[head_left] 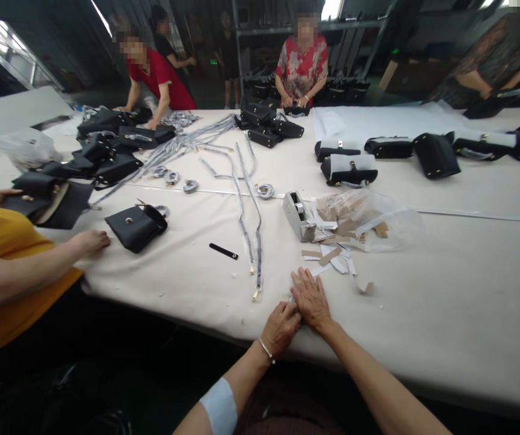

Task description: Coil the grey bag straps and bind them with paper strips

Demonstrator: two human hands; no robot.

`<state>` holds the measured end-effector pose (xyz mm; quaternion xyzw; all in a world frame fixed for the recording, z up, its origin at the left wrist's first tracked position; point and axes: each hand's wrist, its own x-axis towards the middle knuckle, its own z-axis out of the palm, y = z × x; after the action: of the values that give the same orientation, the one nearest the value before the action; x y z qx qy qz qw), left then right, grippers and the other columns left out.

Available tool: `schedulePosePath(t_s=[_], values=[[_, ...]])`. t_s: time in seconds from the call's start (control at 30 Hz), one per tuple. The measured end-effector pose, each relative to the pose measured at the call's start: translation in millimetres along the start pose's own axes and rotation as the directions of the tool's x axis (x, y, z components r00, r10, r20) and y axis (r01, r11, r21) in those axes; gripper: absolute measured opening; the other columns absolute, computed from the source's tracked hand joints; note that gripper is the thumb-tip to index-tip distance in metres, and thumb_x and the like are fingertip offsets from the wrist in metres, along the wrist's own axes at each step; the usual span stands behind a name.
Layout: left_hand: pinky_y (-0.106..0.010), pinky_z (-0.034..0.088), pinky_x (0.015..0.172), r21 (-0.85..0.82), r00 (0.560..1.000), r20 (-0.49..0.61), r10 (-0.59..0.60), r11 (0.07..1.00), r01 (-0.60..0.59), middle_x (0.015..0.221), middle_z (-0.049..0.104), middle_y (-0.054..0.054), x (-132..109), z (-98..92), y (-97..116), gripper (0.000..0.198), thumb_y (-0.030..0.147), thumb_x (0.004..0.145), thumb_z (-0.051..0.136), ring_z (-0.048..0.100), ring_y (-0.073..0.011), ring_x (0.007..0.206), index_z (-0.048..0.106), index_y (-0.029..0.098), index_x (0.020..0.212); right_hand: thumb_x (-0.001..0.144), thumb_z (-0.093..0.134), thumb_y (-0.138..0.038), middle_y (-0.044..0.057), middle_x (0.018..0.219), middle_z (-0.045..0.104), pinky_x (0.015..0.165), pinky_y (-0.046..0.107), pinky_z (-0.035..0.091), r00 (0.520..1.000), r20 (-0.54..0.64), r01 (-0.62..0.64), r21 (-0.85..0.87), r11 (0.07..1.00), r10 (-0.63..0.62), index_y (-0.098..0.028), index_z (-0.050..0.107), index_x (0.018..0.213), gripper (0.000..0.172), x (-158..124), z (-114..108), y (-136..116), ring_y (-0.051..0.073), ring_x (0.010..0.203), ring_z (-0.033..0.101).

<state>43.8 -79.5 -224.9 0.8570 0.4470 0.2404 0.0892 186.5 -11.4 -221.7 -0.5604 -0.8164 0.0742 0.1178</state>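
At the table's front edge, my left hand (pixel 281 327) is closed, fingers curled against the side of my right hand. A sliver of something pale shows between the two hands, mostly hidden. My right hand (pixel 313 300) lies flat on the table, fingers stretched forward. Just beyond its fingertips are loose paper and card strips (pixel 331 257). A grey tape dispenser (pixel 299 215) stands behind them, touching the strips. To the left, two wrapped straps (pixel 258 251) with gold clasps run toward me, and a short black strap piece (pixel 223 251) lies beside them.
A clear plastic bag (pixel 389 220) with card scraps lies right of the dispenser. Black handbags (pixel 349 170) line the far right; more bags (pixel 110 142) pile up left. Coiled straps (pixel 266 191) lie mid-table. A co-worker in yellow (pixel 10 272) handles bags at left; others stand opposite.
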Motion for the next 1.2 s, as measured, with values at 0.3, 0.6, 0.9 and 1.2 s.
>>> schedulePosePath(t_s=[0.3, 0.6, 0.9, 1.2], values=[[-0.037, 0.05, 0.071, 0.082, 0.998, 0.001, 0.069, 0.994, -0.068, 0.081, 0.067, -0.008, 9, 6.6, -5, 0.026, 0.018, 0.096, 0.041, 0.057, -0.0207, 0.076, 0.065, 0.015, 0.088, 0.098, 0.033, -0.043, 0.013, 0.158, 0.036, 0.12, 0.058, 0.02, 0.99, -0.144, 0.005, 0.073, 0.997, 0.006, -0.021, 0.037, 0.147, 0.054, 19, -10, 8, 0.03, 0.148, 0.027], [-0.035, 0.05, 0.062, 0.219, 0.994, -0.006, 0.11, 0.97, -0.106, 0.077, 0.063, -0.003, 20, 6.3, -5, 0.018, 0.016, 0.091, 0.052, 0.058, -0.0203, 0.072, 0.06, 0.017, 0.075, 0.096, 0.039, -0.04, 0.016, 0.142, 0.055, 0.115, 0.053, 0.03, 0.973, -0.231, 0.048, 0.113, 0.992, -0.021, -0.017, 0.05, 0.135, 0.047, 20, -13, 23, 0.028, 0.137, 0.045], [-0.038, 0.051, 0.077, -0.049, 0.997, 0.065, -0.043, 0.998, 0.046, 0.092, 0.064, -0.007, 26, -6.8, -4, 0.002, 0.018, 0.081, 0.063, 0.059, -0.0236, 0.088, 0.062, 0.018, 0.081, 0.071, 0.058, -0.047, 0.019, 0.111, 0.069, 0.116, 0.064, 0.015, 0.84, -0.259, -0.362, 0.387, 0.848, 0.477, -0.018, 0.067, 0.086, 0.034, -27, -83, 131, 0.042, 0.124, 0.049], [-0.027, 0.043, 0.066, -0.89, 0.728, 0.235, -0.643, 0.159, 0.428, 0.077, 0.049, 0.001, 55, -54.0, 4, 0.013, 0.025, 0.071, 0.069, 0.047, -0.0115, 0.069, 0.063, 0.016, 0.064, 0.076, 0.069, -0.042, 0.0, 0.074, 0.067, 0.091, 0.041, 0.054, 0.801, 0.385, -0.462, 0.885, 0.064, 0.459, -0.021, 0.062, 0.096, 0.03, -34, -134, 65, 0.017, 0.076, 0.065]])
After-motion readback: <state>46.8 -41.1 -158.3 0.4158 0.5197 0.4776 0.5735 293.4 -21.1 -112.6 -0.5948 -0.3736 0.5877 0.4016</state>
